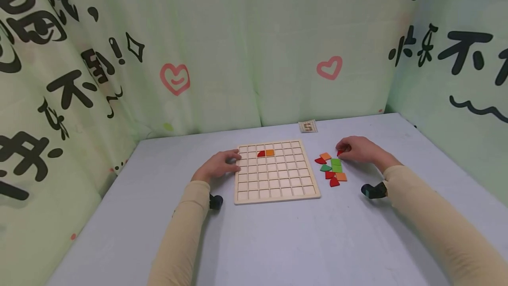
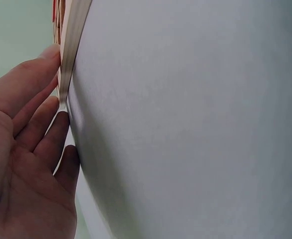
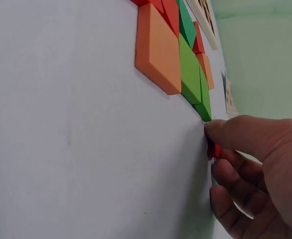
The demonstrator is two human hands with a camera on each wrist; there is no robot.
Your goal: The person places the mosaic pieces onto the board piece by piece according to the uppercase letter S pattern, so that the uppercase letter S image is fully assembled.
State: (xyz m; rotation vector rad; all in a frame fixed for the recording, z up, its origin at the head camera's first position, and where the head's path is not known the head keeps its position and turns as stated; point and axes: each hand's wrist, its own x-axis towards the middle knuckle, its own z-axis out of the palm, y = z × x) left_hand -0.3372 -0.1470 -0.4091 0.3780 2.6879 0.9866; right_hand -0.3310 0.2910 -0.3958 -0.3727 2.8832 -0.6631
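Red piece is pinched in the right hand, next to some loose colored blocks, toward the desk's far right corner. Left hand looks pretty relaxed, fingers loosely extended against the grid board's left edge.

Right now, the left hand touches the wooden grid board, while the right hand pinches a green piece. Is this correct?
Not quite: the right hand pinches a red piece, not green, as the right wrist view shows. The left hand does touch the wooden grid board.
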